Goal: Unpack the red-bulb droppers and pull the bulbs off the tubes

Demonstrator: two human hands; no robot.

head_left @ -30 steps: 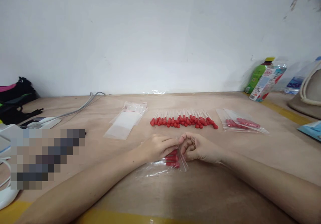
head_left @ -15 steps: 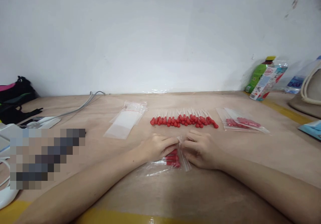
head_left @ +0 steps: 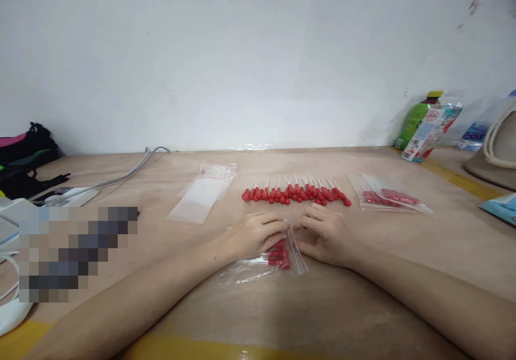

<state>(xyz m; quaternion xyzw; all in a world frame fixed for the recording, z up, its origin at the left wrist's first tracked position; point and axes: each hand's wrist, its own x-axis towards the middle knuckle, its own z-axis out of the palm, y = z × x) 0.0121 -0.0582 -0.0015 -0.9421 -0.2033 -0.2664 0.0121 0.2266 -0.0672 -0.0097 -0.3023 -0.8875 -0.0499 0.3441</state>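
In the head view a clear zip bag [head_left: 250, 270] lies flat before me, its mouth to the right. Inside are droppers with red rubber bulbs [head_left: 278, 261], partly covered by my fingers. My left hand [head_left: 258, 235] grips the bag's upper part near the mouth, fingers closed on the plastic. At the mouth's right side is my right hand [head_left: 322, 234], fingers bent and thumb held apart from them, close to the zip edge. Its fingertips are partly hidden. Beyond both hands lies a row of red-bulbed droppers [head_left: 296, 192] with thin pale stems pointing away.
Flat zip bags [head_left: 197, 196] lie to the left of the row. Filled bags with red droppers [head_left: 389, 197] are on the right. A green bottle [head_left: 415, 121] and a carton [head_left: 429, 134] stand by the wall. A grey cable [head_left: 129, 172] crosses the left side.
My right hand has shifted slightly up and away from the bag's mouth, its thumb now farther from the fingers. My left hand and the bag have barely moved.
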